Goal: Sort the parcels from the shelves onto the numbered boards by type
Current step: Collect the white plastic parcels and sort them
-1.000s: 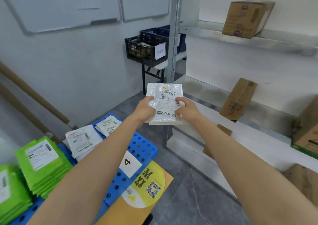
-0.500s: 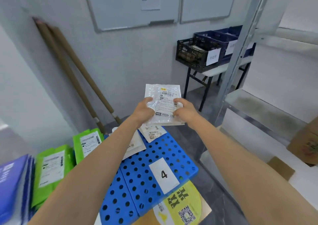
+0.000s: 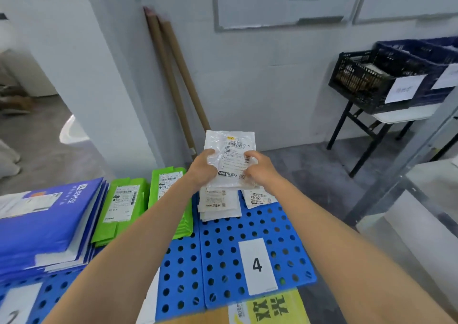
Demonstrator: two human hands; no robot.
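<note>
1. The left grip [image 3: 203, 170] and the right grip [image 3: 260, 171] both hold one clear parcel [image 3: 230, 160] with a printed shipping label. Each has its fingers curled round a side edge, with the thumb on the label face.
2. The clear parcel is in the air above the far edge of the blue board marked 4 [image 3: 223, 249] and touches nothing on it. Its label side faces the camera.
3. On the far end of that board, directly under the held parcel, lie white parcels [image 3: 218, 204] in a small stack. One more lies just to its right, partly hidden by the right wrist.
4. The white tag with the number sits on the near right part of the board.
5. Left of the board marked 4 stand two stacks of green parcels [image 3: 121, 204]. Further left of those is a stack of blue envelopes [image 3: 47, 224].
6. Beyond the board, two cardboard tubes [image 3: 173, 81] lean against the wall.
7. To the far right of the board, a black crate [image 3: 359, 81] with a paper tag sits on a small desk [image 3: 401, 115].
</note>
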